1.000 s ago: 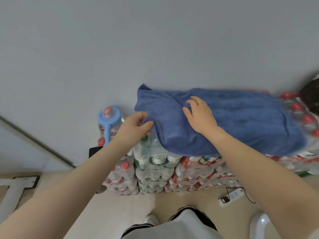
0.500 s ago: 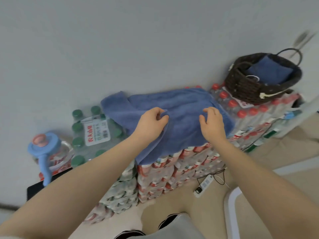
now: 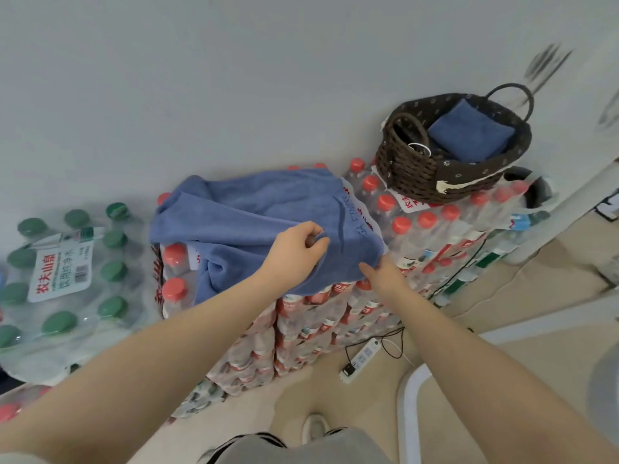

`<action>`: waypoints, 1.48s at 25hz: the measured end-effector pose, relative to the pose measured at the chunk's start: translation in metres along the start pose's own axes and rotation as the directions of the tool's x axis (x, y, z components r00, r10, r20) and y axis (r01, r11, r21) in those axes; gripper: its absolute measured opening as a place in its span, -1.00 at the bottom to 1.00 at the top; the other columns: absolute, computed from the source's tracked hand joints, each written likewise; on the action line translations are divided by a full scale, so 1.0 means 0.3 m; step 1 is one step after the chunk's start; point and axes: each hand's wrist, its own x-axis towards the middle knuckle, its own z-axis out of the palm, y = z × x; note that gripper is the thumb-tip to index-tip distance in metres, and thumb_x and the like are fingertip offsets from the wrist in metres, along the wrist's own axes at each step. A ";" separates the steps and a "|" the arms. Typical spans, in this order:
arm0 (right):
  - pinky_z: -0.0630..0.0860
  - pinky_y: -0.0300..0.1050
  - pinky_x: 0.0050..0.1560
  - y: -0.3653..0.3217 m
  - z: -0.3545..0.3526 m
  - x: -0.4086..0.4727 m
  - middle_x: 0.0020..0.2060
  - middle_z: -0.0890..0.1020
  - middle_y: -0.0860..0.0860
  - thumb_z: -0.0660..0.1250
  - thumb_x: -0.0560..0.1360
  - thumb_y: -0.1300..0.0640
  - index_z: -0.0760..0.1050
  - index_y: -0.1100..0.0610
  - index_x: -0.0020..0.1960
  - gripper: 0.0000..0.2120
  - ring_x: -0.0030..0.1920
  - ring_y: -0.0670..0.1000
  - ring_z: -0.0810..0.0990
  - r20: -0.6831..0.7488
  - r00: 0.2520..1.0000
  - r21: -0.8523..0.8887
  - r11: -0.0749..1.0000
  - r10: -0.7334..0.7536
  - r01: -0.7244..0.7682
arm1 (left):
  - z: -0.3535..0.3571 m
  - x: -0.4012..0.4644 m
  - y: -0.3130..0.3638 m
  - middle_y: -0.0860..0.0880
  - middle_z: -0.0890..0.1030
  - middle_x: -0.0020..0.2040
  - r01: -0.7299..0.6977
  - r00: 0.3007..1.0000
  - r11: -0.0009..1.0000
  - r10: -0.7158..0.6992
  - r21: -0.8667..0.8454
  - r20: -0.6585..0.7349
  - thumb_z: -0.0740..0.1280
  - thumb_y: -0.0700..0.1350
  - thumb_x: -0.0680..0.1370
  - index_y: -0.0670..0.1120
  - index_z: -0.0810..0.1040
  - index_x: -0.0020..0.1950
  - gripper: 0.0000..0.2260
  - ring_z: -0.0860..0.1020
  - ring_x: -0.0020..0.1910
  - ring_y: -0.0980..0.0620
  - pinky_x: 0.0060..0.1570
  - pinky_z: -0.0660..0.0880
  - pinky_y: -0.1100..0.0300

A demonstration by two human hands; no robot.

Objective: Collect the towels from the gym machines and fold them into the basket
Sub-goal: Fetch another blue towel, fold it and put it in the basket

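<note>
Now both hands, left [image 3: 294, 251] and right [image 3: 382, 272], reach forward, pinching the blue towel [image 3: 241, 229] atop the bottle packs [image 3: 418, 236]

A big stack of shrink-wrapped water bottles with red caps [image 3: 415, 229] stands against the plain grey wall [image 3: 234, 78]. Just beside it sits a pack of clear bottles with green caps [image 3: 63, 276]. A white power strip [image 3: 360, 360] lies on the beige floor [image 3: 519, 296].

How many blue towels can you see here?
2. One towel lies spread on the stacked water bottles, held by both hands. The other, a folded towel, sits inside the basket. More may be hidden beneath it.
</note>
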 end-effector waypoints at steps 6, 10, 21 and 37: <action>0.44 -0.01 -0.02 -0.092 -0.080 0.010 -0.08 0.48 0.08 0.14 0.59 0.12 0.40 0.23 0.10 -0.80 -0.03 0.08 0.47 -0.013 0.991 0.193 0.972 -0.136 0.136 | 0.081 0.035 0.031 -0.13 0.57 -0.26 0.011 0.998 0.999 -0.014 -0.042 -0.054 0.26 -0.14 0.55 -0.22 0.52 -0.12 -0.85 0.46 -0.32 0.04 -0.27 0.36 0.25; 0.43 -0.07 -0.23 -0.169 -0.111 -0.029 -0.18 0.48 0.04 0.19 0.54 0.25 0.33 0.13 0.01 -0.92 -0.23 0.02 0.46 0.044 0.925 0.215 0.908 -0.378 0.361 | 0.132 0.049 0.057 -0.08 0.60 -0.26 0.028 0.996 0.989 -0.039 -0.148 -0.075 0.27 -0.16 0.54 -0.11 0.51 -0.12 -0.93 0.55 -0.23 -0.02 -0.11 0.49 0.11; 0.20 -0.34 -0.27 -0.174 -0.098 -0.051 -0.12 0.39 0.03 0.21 0.49 0.34 0.56 0.21 0.01 -0.81 -0.11 -0.04 0.35 -0.046 0.810 -0.174 0.803 -0.584 0.569 | 0.127 0.034 0.086 0.12 0.58 -0.27 0.065 0.988 0.949 -0.105 -0.307 -0.117 0.31 -0.18 0.53 -0.01 0.53 -0.17 -0.89 0.53 -0.30 0.28 -0.17 0.45 0.45; 0.37 -0.47 -0.20 -0.183 -0.090 -0.112 -0.24 0.43 -0.14 0.34 0.47 0.26 0.52 0.21 -0.13 -0.99 -0.22 -0.13 0.46 -0.103 0.737 -0.089 0.744 -0.668 0.662 | 0.106 0.003 0.111 -0.06 0.65 -0.12 0.186 0.961 0.835 -0.263 -0.518 -0.079 0.21 -0.18 0.58 -0.14 0.62 -0.01 -0.81 0.62 -0.11 0.12 -0.09 0.55 0.32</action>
